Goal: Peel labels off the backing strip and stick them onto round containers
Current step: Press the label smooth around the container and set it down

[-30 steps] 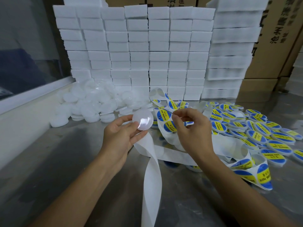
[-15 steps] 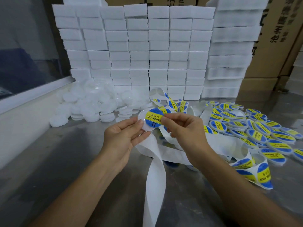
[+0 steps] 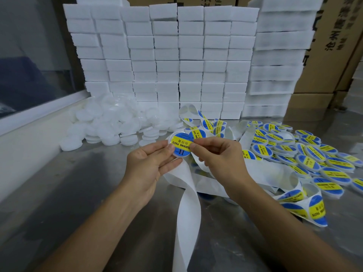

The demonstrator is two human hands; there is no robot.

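Sticking a blue-and-yellow label (image 3: 181,144) onto a round container (image 3: 179,156), the left hand (image 3: 151,163) gripped it while the right hand (image 3: 220,154) pinched the label's edge; many labelled containers (image 3: 314,154) lay right, an unlabelled pile (image 3: 110,122) remained.

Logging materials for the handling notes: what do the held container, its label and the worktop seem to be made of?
Container: likely translucent white plastic; its rim looks milky and smooth.
Label: apparently glossy printed sticker film or coated paper; blue and yellow print with a slight sheen.
Worktop: probably brushed stainless steel; grey, with blurred reflections.
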